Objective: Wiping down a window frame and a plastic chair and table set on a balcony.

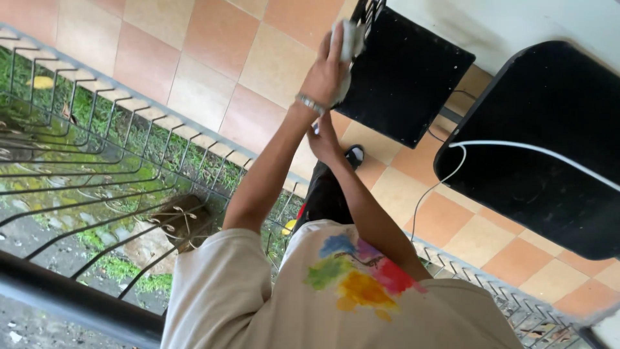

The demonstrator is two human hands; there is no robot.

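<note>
A black metal railing (110, 161) runs along the left. One hand, the left hand (325, 77), wears a metal bracelet, fingers closed around a crumpled white cloth (349, 40) pressed against one black boxy appliance (407, 77). Below it, the right hand (323, 139) points away; how far open cannot be told. A second black rounded case (549, 148) sits at right.

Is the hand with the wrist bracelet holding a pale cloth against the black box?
Yes, the left hand presses a pale cloth against the black box.

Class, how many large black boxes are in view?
2: one black box under the cloth-holding left hand; another black box, with a white cable, at the right edge.
</note>
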